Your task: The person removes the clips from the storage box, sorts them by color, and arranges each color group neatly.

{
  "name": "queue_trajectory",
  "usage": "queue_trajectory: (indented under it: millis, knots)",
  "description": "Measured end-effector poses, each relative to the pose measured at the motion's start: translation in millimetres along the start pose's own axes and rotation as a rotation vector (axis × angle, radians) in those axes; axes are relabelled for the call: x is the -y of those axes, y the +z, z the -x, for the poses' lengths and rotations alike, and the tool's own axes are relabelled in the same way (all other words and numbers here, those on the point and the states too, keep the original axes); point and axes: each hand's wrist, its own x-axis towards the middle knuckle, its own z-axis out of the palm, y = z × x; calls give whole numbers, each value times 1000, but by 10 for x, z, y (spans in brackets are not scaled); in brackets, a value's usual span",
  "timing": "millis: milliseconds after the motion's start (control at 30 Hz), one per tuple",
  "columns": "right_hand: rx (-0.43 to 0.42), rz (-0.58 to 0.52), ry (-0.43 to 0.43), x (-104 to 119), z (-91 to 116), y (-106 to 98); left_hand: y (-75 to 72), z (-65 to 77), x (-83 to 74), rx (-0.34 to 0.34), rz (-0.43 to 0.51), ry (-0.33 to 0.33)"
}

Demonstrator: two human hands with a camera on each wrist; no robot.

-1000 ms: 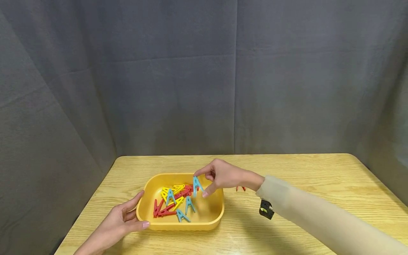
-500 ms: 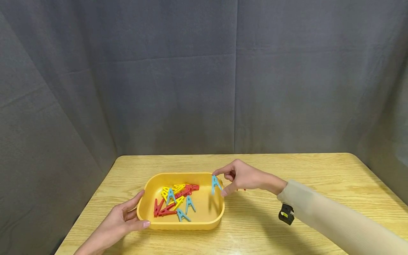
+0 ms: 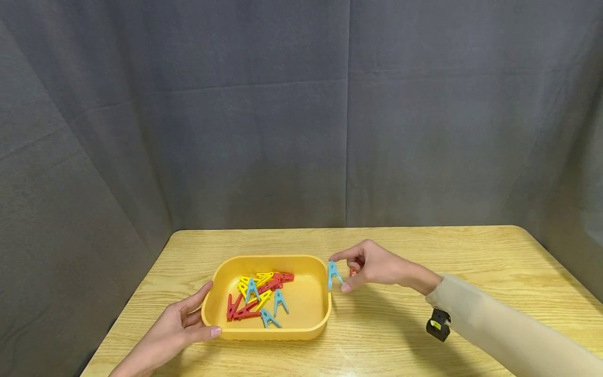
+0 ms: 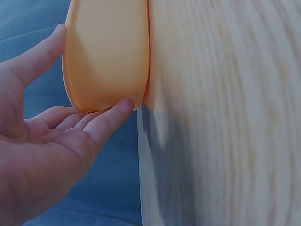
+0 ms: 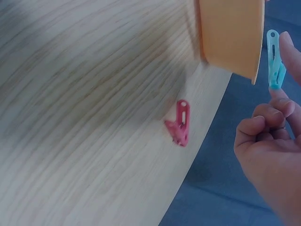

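A light wood-grain table (image 3: 461,256) is backed and flanked by grey-blue curtain (image 3: 259,131), in which a vertical seam is seen near the middle. The table's far edge is bounded by a rounded corner at each end. A soft shadow is cast on the wood beneath the right sleeve (image 3: 499,319).

A yellow tub (image 3: 268,334) is placed left of centre, set in from the far edge and the left edge; the wider stretch of surface is found to its right. A red clothespin (image 5: 181,134) is located on that stretch, partly hidden by the right hand (image 3: 377,264) in the head view.

A blue clothespin (image 3: 332,268) is pinched between right thumb and index finger, just outside the tub's right rim; a narrow gap is seen in the right wrist view. The remaining right fingers are curled. The tub's left end is held by the left hand (image 3: 179,324), thumb and fingers spread around its near corner. Red, yellow and blue pieces (image 3: 280,298) are contained inside.

A yellow-green patch on the black wrist device (image 3: 444,317) is too small to be read.
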Motion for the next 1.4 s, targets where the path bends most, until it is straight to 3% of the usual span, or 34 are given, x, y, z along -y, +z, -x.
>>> queue_trajectory:
  millis: [667, 1167, 1400]
  knots:
    - [-96, 19, 77, -346, 421, -302, -6, 0, 0, 18, 18, -4]
    - [-89, -9, 99, -580, 495, -469, -3, -6, -9, 2, -1, -8]
    - [-81, 28, 95, -655, 477, -512, -1, -5, -12, 4, 0, 2]
